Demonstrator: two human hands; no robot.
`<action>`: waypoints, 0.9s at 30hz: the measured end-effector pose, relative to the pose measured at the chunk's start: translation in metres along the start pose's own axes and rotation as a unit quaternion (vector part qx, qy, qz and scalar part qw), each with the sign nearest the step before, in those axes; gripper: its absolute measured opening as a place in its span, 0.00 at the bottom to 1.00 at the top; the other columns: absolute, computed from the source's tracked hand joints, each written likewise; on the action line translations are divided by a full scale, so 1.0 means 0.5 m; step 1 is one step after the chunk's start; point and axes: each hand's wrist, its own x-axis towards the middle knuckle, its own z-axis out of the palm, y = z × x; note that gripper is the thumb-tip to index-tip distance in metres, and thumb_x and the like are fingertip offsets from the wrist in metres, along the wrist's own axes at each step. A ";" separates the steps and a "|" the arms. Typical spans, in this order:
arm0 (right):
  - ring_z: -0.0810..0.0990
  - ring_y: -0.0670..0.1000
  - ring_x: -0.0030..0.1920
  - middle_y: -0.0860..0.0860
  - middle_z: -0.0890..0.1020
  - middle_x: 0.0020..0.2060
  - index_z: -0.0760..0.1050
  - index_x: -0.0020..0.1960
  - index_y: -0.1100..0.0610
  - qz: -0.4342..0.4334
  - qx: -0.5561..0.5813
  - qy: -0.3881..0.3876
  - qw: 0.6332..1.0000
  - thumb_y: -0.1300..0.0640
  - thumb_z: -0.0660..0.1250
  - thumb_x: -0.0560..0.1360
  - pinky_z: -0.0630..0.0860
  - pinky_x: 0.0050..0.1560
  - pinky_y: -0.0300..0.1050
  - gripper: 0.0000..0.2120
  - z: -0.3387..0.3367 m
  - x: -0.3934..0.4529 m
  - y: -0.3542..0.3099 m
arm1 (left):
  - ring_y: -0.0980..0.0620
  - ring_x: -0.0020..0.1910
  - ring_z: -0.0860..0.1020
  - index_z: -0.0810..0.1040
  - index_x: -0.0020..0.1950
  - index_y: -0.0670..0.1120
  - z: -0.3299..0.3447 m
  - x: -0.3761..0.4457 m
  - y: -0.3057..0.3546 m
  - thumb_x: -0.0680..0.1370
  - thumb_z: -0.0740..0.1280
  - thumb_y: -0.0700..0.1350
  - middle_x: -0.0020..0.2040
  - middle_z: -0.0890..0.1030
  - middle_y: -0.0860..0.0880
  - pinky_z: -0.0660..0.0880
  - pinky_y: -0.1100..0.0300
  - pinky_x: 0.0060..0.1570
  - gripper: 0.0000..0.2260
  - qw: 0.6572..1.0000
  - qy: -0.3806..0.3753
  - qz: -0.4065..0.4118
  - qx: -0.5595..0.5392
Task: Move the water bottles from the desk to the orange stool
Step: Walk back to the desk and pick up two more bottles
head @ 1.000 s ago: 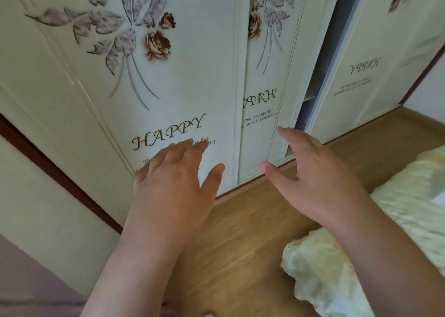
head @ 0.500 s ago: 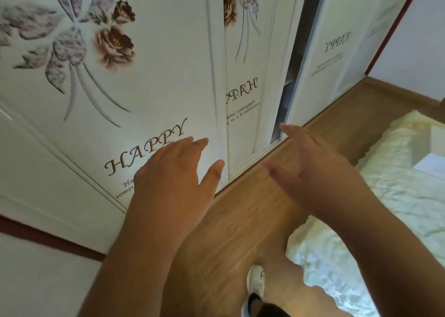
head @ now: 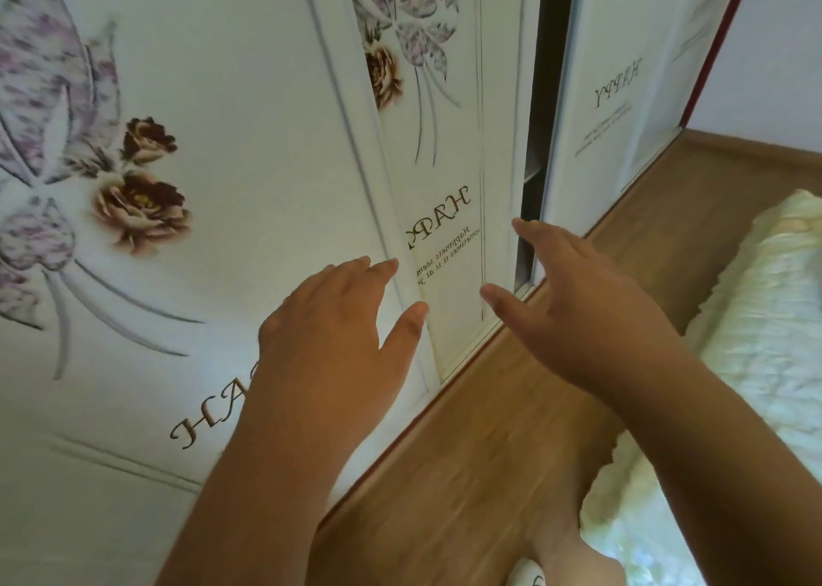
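- While both hands are raised in front of the body, neither grip has hold of anything: the left hand (head: 338,332) has its fingers extended and loosely spread, thumb out; the right hand (head: 574,305) likewise, fingers straight, thumb apart.
- Change over the last second: the head view has swung along the wardrobe doors (head: 249,149). The floral print and "HAPPY" lettering now sit larger and further left; the dark gap between doors (head: 531,149) has come toward centre; more of the wooden floor (head: 467,474) and the pale bedspread (head: 756,363) shows on the right.
- Hands kept the same spread pose and the same spacing throughout; they hover near the door panel, contact not clear.
- A foot (head: 565,554) shows at the bottom edge, so the person appears to be walking or turning.
- Judgement: transit phase, between pick-ups or before the first one.
- Water bottles: not in view. Counter and orange stool: not in view either. Bottle appearance, count and placement cannot be told.
- Progress on the task cannot be judged from this view.
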 end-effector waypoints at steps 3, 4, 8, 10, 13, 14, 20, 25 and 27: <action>0.67 0.52 0.75 0.42 0.62 0.78 0.52 0.79 0.40 0.017 0.002 0.012 1.000 0.30 0.62 0.75 0.68 0.70 0.57 0.38 -0.013 0.059 0.023 | 0.56 0.79 0.57 0.59 0.79 0.62 0.010 0.071 0.030 0.79 0.48 0.68 0.79 0.62 0.61 0.60 0.51 0.75 0.29 1.000 0.000 0.019 -0.003; 0.67 0.52 0.75 0.42 0.62 0.78 0.52 0.79 0.40 0.019 0.002 0.016 1.000 0.30 0.62 0.75 0.68 0.70 0.57 0.38 -0.017 0.075 0.028 | 0.56 0.79 0.57 0.58 0.79 0.62 0.015 0.092 0.040 0.79 0.48 0.68 0.79 0.62 0.61 0.60 0.51 0.75 0.29 1.000 -0.002 0.023 -0.003; 0.67 0.51 0.75 0.41 0.63 0.77 0.53 0.79 0.40 0.038 0.001 0.031 0.999 0.31 0.63 0.74 0.67 0.70 0.58 0.38 -0.042 0.131 0.043 | 0.55 0.78 0.59 0.58 0.79 0.63 0.037 0.176 0.072 0.79 0.49 0.68 0.78 0.63 0.62 0.61 0.49 0.75 0.28 0.999 -0.018 0.048 -0.011; 0.66 0.50 0.75 0.41 0.61 0.78 0.52 0.79 0.40 0.058 -0.005 0.031 0.998 0.30 0.62 0.74 0.66 0.72 0.59 0.39 -0.054 0.151 0.058 | 0.55 0.78 0.59 0.58 0.79 0.64 0.043 0.218 0.085 0.79 0.49 0.68 0.78 0.63 0.62 0.62 0.48 0.76 0.28 0.998 -0.022 0.063 -0.019; 0.66 0.50 0.75 0.42 0.61 0.78 0.52 0.79 0.40 0.104 -0.010 0.043 0.994 0.30 0.61 0.74 0.67 0.72 0.59 0.38 -0.068 0.178 0.094 | 0.54 0.78 0.60 0.58 0.78 0.64 0.061 0.291 0.108 0.79 0.48 0.69 0.79 0.63 0.61 0.63 0.47 0.76 0.28 0.995 -0.034 0.089 -0.029; 0.66 0.51 0.75 0.42 0.61 0.78 0.52 0.79 0.40 0.122 -0.015 0.049 0.991 0.30 0.60 0.73 0.68 0.72 0.59 0.38 -0.071 0.189 0.108 | 0.54 0.78 0.60 0.57 0.79 0.64 0.069 0.316 0.118 0.79 0.48 0.69 0.79 0.63 0.60 0.63 0.47 0.76 0.28 0.993 -0.043 0.101 -0.033; 0.68 0.52 0.75 0.43 0.62 0.78 0.53 0.78 0.41 0.219 -0.033 0.095 0.971 0.30 0.62 0.74 0.68 0.72 0.59 0.38 -0.084 0.254 0.162 | 0.54 0.80 0.57 0.55 0.80 0.63 0.112 0.470 0.196 0.79 0.49 0.68 0.81 0.59 0.59 0.58 0.49 0.76 0.29 0.974 -0.094 0.201 -0.045; 0.66 0.51 0.75 0.43 0.61 0.79 0.54 0.79 0.41 0.282 -0.066 0.136 0.947 0.31 0.61 0.74 0.68 0.72 0.58 0.37 -0.097 0.316 0.155 | 0.52 0.80 0.58 0.55 0.80 0.62 0.122 0.611 0.215 0.79 0.48 0.69 0.81 0.59 0.58 0.59 0.48 0.76 0.31 0.956 -0.097 0.275 -0.041; 0.67 0.52 0.75 0.43 0.61 0.79 0.55 0.79 0.42 0.295 -0.071 0.157 0.940 0.31 0.61 0.74 0.68 0.72 0.59 0.37 -0.095 0.348 0.149 | 0.51 0.79 0.60 0.58 0.80 0.61 0.133 0.660 0.222 0.80 0.50 0.68 0.80 0.62 0.57 0.62 0.46 0.75 0.29 0.948 -0.086 0.303 -0.047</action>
